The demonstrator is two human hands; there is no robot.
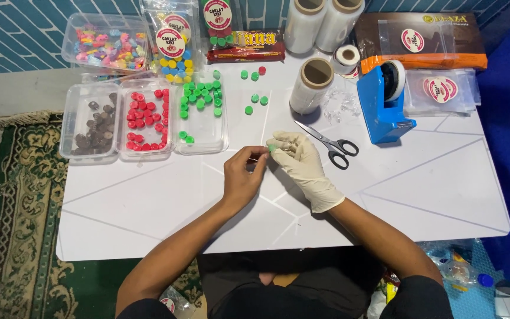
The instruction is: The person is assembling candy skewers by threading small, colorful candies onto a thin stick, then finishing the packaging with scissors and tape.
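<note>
1. Across the floor, a white table (420, 195) fills most of the view, with a patterned green rug (19, 224) to its left.
2. At the far right edge lies a brown and orange box (444, 44), and beside it a blue tape dispenser (382, 103).
3. Three clear trays sit in a row at the left: dark pieces (90, 127), red pieces (146, 121), green pieces (202, 106).
4. Rolls of clear film (311, 85) stand near the centre, with scissors (332, 145) lying just below, close to the gloved hand.
5. The right hand (302, 165), in a pale glove, and the bare left hand (244, 174) meet above the table's middle.
6. Both pinch closed on a small green piece (272, 147), held between their fingertips.
7. Loose green and red pieces (254, 88) lie scattered beyond the hands.
</note>
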